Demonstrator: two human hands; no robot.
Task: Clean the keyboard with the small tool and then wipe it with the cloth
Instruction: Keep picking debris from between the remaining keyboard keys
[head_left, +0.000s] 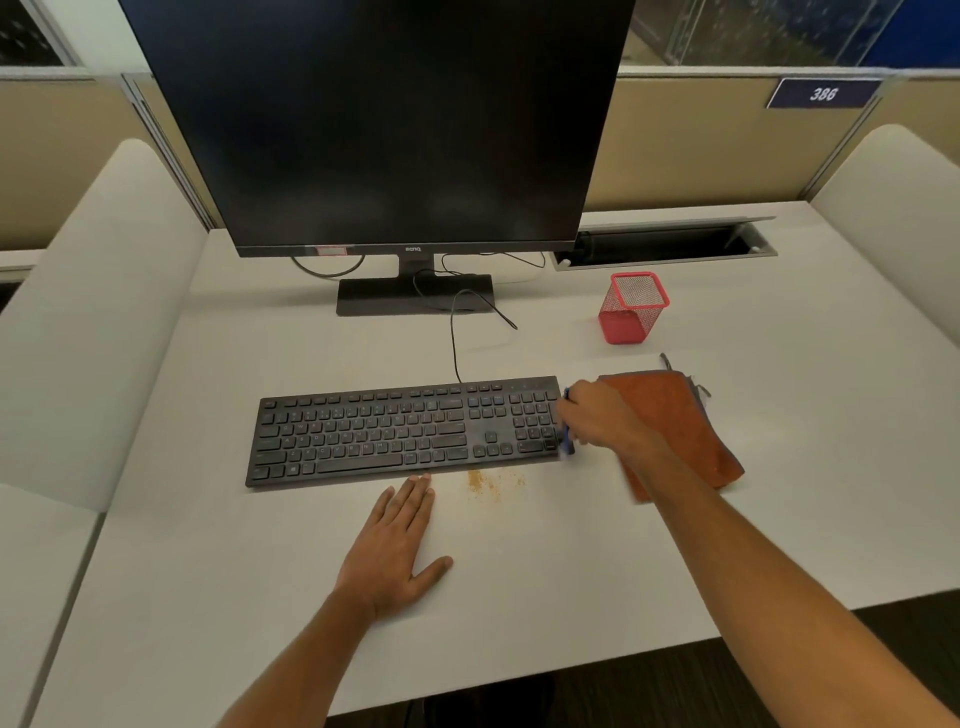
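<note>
Desk (779, 467), white and wide, carries everything. Monitor (384, 119) stands dark at the far side, keyboard (405, 431) lying black in front of it. Orange cloth (680, 415) sits folded just right of the keyboard, red mesh cup (631, 309) beyond it. Left hand (395, 551) lies flat, fingers straight, tips touching the keyboard's near edge. Right hand (602, 421) curls around the small blue tool (568, 441) at the keyboard's right end. Brown crumbs (491, 480) dot the desk near the keyboard.
</note>
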